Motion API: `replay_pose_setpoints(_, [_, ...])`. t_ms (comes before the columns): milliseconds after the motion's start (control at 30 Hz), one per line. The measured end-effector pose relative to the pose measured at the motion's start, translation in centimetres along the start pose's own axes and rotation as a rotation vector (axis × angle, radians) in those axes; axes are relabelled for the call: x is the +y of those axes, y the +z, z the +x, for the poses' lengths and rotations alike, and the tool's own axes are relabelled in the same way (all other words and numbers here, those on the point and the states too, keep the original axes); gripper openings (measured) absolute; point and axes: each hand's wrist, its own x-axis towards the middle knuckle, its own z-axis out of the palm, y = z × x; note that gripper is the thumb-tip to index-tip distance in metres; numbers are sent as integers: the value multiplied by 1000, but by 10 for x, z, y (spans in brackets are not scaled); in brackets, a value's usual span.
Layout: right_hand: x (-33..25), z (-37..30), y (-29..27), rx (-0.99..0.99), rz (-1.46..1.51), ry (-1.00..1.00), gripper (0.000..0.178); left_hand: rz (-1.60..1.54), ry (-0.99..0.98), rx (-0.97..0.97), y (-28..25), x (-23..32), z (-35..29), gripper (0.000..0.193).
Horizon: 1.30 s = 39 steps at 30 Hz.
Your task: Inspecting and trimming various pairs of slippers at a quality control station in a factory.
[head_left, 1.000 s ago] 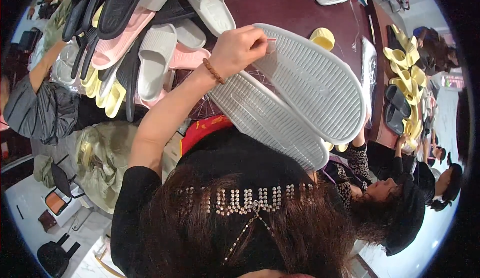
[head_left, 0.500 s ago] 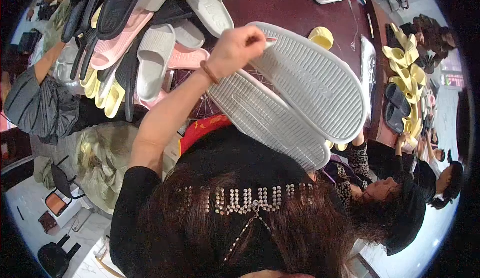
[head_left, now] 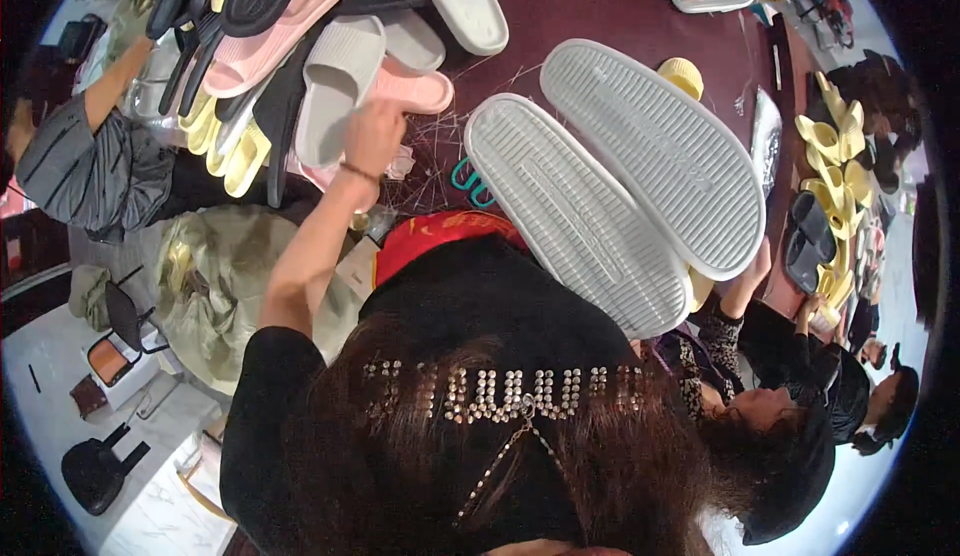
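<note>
My left hand, wearing a brown bracelet, is over the table in front of a grey slipper and a pink slipper. Its fingers are curled closed; whatever they hold is hidden. A pair of large light-grey slippers, one partly under the other, is raised before me with ribbed soles facing up. My right hand does not show; the slippers and my body cover that area. Teal scissor handles lie between my left hand and the slippers.
Black, grey, pink and yellow slippers are heaped at the left of the dark red table. Loose threads are strewn near my left hand. A person's hand is close to the slippers' right edge. Yellow slippers line the far right.
My left hand has left the grey soles and moved left and down to the table beside the pink slipper. The scissor handles have come into sight. The whole view has shifted slightly.
</note>
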Motion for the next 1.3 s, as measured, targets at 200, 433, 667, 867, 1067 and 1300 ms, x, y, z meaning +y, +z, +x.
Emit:
replay_pose_setpoints(200, [14,8,2,1,15,74,44,275,60,-206,39,-18,-77,13])
replay_pose_setpoints(433, [23,13,4,-2,39,113,44,-253,-196,-96,12,-10,-30,17])
replay_pose_setpoints(667, [43,27,-14,23,-2,107,35,-391,-202,-220,34,45,-14,19])
replay_pose_setpoints(867, [60,36,-71,303,-114,31,31,6,152,-607,72,85,-36,35])
replay_pose_setpoints(1067, [54,46,-94,349,-99,-18,36,43,113,-666,80,76,-27,53])
replay_pose_setpoints(1300, [48,42,-90,421,-147,-99,38,-1130,-743,-881,33,47,-24,55])
